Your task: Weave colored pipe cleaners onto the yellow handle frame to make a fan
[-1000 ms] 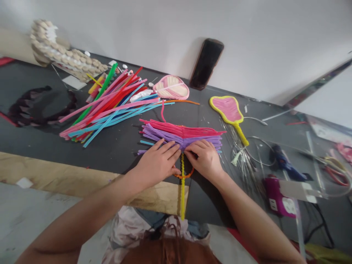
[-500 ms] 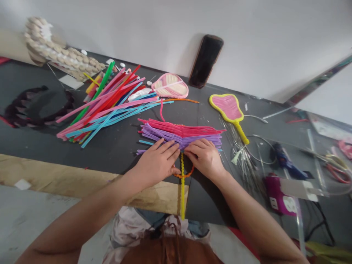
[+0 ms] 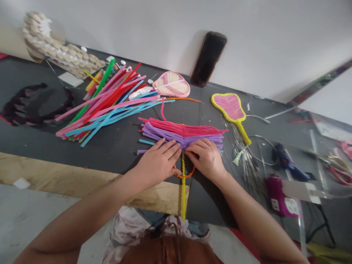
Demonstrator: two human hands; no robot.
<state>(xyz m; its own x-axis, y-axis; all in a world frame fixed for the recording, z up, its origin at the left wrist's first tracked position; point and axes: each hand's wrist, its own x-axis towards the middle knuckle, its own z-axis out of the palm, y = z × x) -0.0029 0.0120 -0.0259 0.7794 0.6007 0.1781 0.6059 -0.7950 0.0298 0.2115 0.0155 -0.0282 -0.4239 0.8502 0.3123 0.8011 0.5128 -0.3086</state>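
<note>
In the middle of the dark table lies a piece built of pipe cleaners, with a row of red pipe cleaners (image 3: pixel 203 130) above a row of purple pipe cleaners (image 3: pixel 165 132). A twisted yellow stem (image 3: pixel 183 198) runs down from it toward me, crossed by an orange pipe-cleaner loop (image 3: pixel 189 175). My left hand (image 3: pixel 162 161) lies flat over the left half, fingers stretched out across the lower strands. On the right half, my right hand (image 3: pixel 206 157) has its fingers curled, thumb and index pinched by the stem on a strand mostly hidden beneath them. Blue ends poke out at both sides.
Loose coloured pipe cleaners (image 3: pixel 101 106) are piled at left, near a dark headband (image 3: pixel 35 106). A phone (image 3: pixel 209 58) leans on the wall. To the right are a yellow-rimmed pink fan shape (image 3: pixel 229 106), wires (image 3: pixel 244 161), a glue gun (image 3: pixel 291 163) and scissors (image 3: pixel 338 168).
The view has shifted very slightly. Both hands stay in nearly the same place on the pipe-cleaner piece.
</note>
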